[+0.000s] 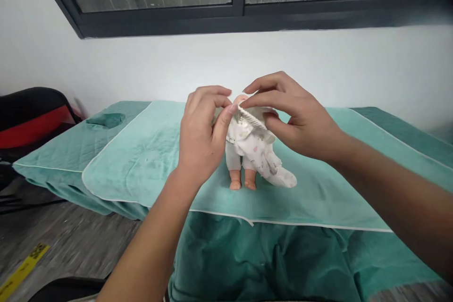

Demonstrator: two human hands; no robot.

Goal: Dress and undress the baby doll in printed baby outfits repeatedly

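- Doll [234,163] on the pale green mat [130,165], its bare feet toward the person and its head partly showing between the two hands; whether it stands or lies cannot be told from this angle.
- White printed garment [260,151] lies across the doll's upper body, one end trailing onto the mat just to the right of the doll's feet. It hides most of the trunk and arms, so how far the doll is inside it is unclear.
- Left hand [205,127] is just left of the doll's head, thumb and index tips close together at the upper end of the garment's ribbed edge; whether cloth is pinched there, I cannot tell.
- Right hand [295,111] is to the right of the doll's head, fingers spread apart from the thumb, a fingertip at the ribbed edge and the thumb against the cloth; how firmly it grips cannot be told.
- Contact from both sides probably keeps the ribbed edge stretched and in reach, while the mat likely gives the doll a soft, steady base.
- Beyond the doll are the white wall [141,66] and the dark window frame [155,23]; a black and red chair [35,125] is well to its left.
- No brand or label is readable on doll or garment. Yellow tape [23,271], on the floor well left of and nearer than the doll, bears dark characters too unclear to read.
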